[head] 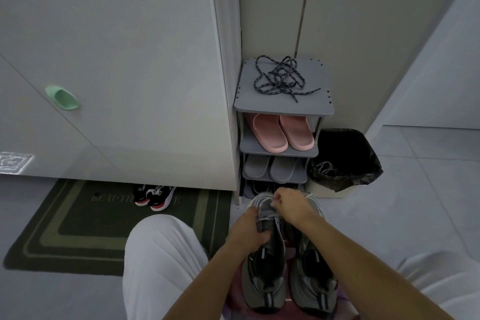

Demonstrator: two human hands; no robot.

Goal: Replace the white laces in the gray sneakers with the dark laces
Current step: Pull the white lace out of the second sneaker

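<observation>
Two gray sneakers stand side by side on the floor between my knees, toes away from me. My left hand [246,231] grips the tongue and side of the left gray sneaker [265,273]. My right hand [288,202] pinches its white lace [267,218] near the toe end of the eyelets. The right gray sneaker [314,283] lies partly under my right forearm. The dark laces [281,78] lie in a tangled heap on the top board of the gray shoe rack [311,106].
The rack holds pink slippers [280,135] and gray slippers [272,169] below. A bin with a black bag [345,161] stands right of it, with a light lace inside. A green doormat [85,228] with black-and-red sneakers [153,197] lies left, under a white cabinet [117,60].
</observation>
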